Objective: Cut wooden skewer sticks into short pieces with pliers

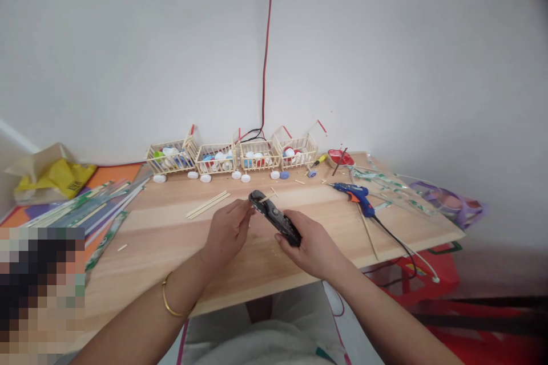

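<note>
Over the middle of the table, my right hand (314,242) is closed around the handle of a black hand cutter (276,218). The cutter's head points up and to the left, towards my left hand. A thin wooden stick (269,197) lies across its jaw end. My left hand (226,228) is closed in a pinch right beside that head, its fingertips apparently on the stick's near end; the exact grip is hidden behind the fingers. To the left of the cutter, several loose wooden sticks (208,205) lie side by side on the table.
Several small stick-built carts (216,158) with bottle-cap-like wheels stand along the wall. A blue glue gun (355,194) with a black cord lies at right, near a red dish (339,157). Packaged sticks (107,239) and a yellow bag (64,179) are at left. A red stool (428,274) stands below.
</note>
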Action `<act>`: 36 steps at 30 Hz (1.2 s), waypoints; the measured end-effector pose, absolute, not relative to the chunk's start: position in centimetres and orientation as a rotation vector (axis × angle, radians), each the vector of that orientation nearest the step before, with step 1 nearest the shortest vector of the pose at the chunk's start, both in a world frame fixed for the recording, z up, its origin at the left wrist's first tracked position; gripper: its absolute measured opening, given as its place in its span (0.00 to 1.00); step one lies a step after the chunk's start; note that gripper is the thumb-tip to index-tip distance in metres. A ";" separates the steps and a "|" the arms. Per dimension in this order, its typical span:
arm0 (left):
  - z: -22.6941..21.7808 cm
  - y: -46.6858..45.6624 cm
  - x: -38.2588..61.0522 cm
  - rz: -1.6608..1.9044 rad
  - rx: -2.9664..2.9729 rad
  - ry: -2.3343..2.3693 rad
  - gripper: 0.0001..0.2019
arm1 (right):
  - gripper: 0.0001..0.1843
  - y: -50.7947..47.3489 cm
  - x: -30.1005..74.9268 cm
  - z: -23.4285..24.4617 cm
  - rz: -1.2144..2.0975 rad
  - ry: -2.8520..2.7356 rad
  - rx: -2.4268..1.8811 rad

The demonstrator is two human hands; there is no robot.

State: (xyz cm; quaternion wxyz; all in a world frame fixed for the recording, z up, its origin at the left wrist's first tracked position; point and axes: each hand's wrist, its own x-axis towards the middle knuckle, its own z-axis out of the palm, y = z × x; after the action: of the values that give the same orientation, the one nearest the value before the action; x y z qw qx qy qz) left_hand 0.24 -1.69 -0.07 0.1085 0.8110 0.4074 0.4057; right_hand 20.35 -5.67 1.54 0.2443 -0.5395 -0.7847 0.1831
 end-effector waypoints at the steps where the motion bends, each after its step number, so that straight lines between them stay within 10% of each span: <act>1: -0.1 -1.7 0.2 1.193 2.409 1.198 0.10 | 0.17 -5.7 20.3 1.6 0.513 -2.143 -1.480; 36: -0.4 -2.1 2.1 0.664 2.212 1.455 0.16 | 0.23 -2.8 23.0 2.0 0.727 -2.576 -1.599</act>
State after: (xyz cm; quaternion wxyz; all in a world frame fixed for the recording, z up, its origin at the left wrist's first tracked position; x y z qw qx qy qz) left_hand 2.05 -2.11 -0.44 0.2047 0.7932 0.5217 0.2382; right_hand 22.96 -2.84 2.03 0.0119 -0.5129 -0.8260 0.2333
